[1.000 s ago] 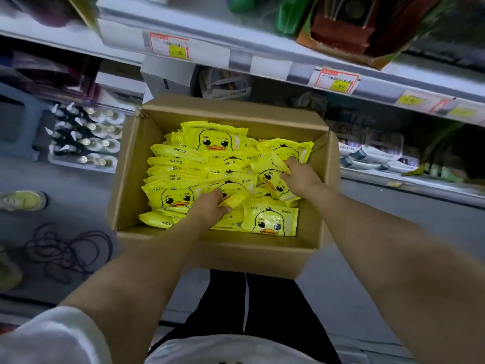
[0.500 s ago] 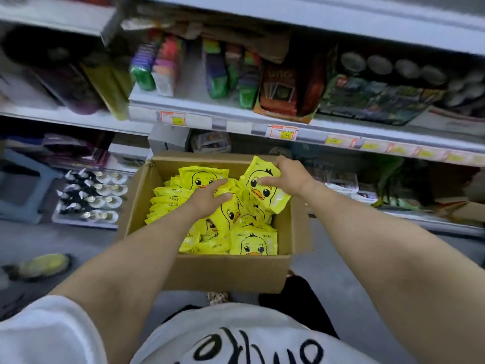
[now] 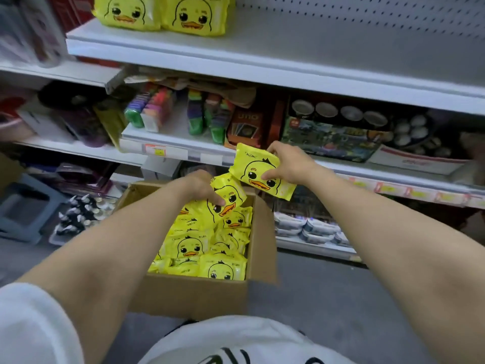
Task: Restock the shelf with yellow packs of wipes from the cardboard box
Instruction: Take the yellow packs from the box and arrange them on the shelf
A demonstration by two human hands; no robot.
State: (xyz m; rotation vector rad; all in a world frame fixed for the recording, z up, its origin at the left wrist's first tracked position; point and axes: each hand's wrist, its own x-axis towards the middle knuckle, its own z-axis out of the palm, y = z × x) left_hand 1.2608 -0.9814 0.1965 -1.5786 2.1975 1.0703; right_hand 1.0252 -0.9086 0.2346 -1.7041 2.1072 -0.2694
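An open cardboard box point(image 3: 199, 295) stands on the floor before me, holding several yellow packs of wipes point(image 3: 199, 248) printed with a duck face. My left hand point(image 3: 199, 186) grips one yellow pack point(image 3: 228, 203) just above the box's far end. My right hand point(image 3: 288, 161) holds another yellow pack point(image 3: 256, 166) lifted higher, in front of the middle shelf's edge. On the top shelf point(image 3: 262, 61), two larger duck packs point(image 3: 160, 14) stand at the left; the rest of that shelf is bare to the right.
The middle shelf point(image 3: 168, 143) carries coloured blocks, a card-game box point(image 3: 245, 127) and boxed cup sets point(image 3: 338, 127). A tray of small bottles point(image 3: 81, 214) and a grey stool point(image 3: 29, 206) sit on the floor at left. Low shelves with packets run along the right.
Both hands have lifted their packs out of the box, the right one higher. My view has tilted up, bringing the top shelf with its duck packs into sight.
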